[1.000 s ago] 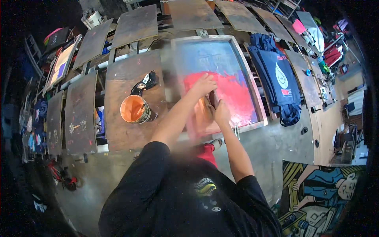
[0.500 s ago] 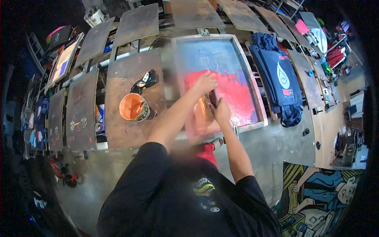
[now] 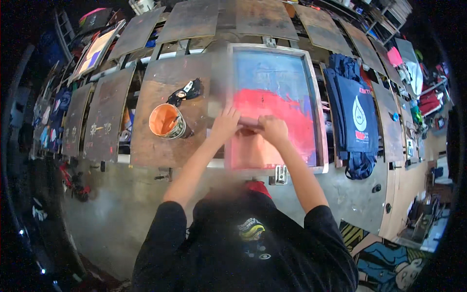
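A squeegee (image 3: 249, 123) lies crosswise over a wooden-framed printing screen (image 3: 319, 121). My left hand (image 3: 226, 124) is closed on its left end, and my right hand (image 3: 274, 130) wraps round its right end. Bright red ink (image 3: 272, 102) covers the middle of the mesh beyond the squeegee and down its right side. Farther off, the mesh (image 3: 267, 68) is blue. On the near side, between my forearms, an orange-red tint shows on the mesh. The squeegee's blade is hidden beneath my hands and its handle.
Left of the screen, an orange-lined bucket (image 3: 165, 121) and a dark crumpled cloth (image 3: 187, 91) sit on a brown board (image 3: 151, 97). Navy printed bags (image 3: 354, 112) lie on the board to the right. A metal clamp (image 3: 279, 174) projects at the screen's near edge. More boards (image 3: 267, 19) stand behind.
The squeegee has turned from slanting away from me to lying crosswise. My hands have moved apart to its two ends. The whole view has shifted slightly.
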Action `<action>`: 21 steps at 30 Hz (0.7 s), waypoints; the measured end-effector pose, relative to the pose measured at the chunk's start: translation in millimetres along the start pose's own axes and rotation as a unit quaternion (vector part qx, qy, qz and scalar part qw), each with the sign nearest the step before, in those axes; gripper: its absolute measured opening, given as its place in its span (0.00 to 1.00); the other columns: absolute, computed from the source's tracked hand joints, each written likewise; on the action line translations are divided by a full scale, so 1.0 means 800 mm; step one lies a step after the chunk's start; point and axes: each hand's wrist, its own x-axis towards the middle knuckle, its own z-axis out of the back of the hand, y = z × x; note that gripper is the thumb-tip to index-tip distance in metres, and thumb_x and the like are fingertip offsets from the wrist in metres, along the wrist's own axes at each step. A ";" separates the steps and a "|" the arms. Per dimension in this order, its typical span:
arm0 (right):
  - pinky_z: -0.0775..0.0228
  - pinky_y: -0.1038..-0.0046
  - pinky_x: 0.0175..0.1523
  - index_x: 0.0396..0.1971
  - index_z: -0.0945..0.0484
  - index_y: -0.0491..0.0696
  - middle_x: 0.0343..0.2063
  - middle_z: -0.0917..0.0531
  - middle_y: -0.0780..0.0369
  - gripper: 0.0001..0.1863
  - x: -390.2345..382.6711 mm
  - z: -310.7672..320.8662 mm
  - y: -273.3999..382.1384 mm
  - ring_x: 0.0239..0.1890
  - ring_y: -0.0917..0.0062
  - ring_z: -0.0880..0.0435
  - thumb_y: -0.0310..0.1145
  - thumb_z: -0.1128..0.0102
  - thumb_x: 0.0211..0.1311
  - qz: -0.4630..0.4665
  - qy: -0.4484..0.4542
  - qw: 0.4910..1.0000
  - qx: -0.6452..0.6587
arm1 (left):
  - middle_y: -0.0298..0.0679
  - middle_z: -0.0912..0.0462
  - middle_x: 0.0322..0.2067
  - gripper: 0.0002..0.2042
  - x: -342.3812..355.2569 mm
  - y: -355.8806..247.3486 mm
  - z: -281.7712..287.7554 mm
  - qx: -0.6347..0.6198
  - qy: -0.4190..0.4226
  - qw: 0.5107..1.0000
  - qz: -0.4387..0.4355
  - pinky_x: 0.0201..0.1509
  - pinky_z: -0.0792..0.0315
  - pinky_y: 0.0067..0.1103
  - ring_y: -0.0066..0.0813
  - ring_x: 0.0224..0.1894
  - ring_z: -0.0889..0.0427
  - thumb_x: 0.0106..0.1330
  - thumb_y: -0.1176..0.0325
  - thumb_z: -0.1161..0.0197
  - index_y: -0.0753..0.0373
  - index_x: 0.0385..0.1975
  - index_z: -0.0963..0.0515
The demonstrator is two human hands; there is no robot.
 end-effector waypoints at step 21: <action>0.22 0.58 0.44 0.37 0.19 0.48 0.32 0.14 0.55 0.23 -0.052 0.033 -0.007 0.38 0.59 0.14 0.49 0.27 0.46 0.094 0.165 0.979 0.073 | 0.37 0.22 0.44 0.20 -0.060 -0.099 0.035 0.031 0.050 0.985 0.161 0.56 0.36 0.37 0.41 0.52 0.28 0.52 0.58 0.27 0.57 0.43 0.22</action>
